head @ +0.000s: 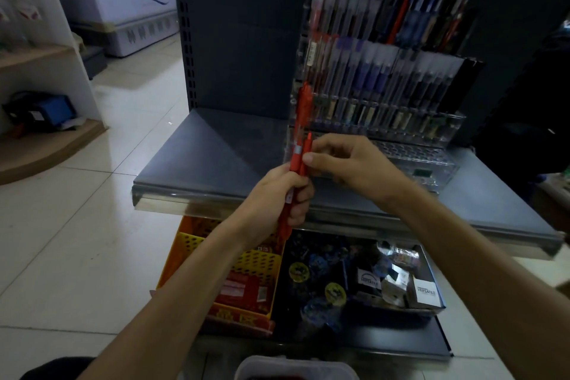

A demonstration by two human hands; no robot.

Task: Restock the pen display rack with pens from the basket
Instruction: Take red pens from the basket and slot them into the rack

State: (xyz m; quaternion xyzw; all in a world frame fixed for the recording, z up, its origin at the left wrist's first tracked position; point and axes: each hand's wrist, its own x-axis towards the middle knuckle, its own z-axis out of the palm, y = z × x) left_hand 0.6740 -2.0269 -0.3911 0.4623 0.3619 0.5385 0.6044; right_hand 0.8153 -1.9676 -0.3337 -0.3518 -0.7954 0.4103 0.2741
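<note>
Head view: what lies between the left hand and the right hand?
In the head view, red pens lie there: the left hand grips the bunch, the right hand pinches one.

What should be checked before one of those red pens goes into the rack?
1. Left hand has a grip on the red pens: ok, fingers curled round them.
2. Right hand pinches a single pen: ok.
3. Empty holes in the display rack, front tier: ok.
4. Which holes take red pens: cannot tell, too dark.
5. More pens in the basket: cannot tell, only its rim shows.
</note>
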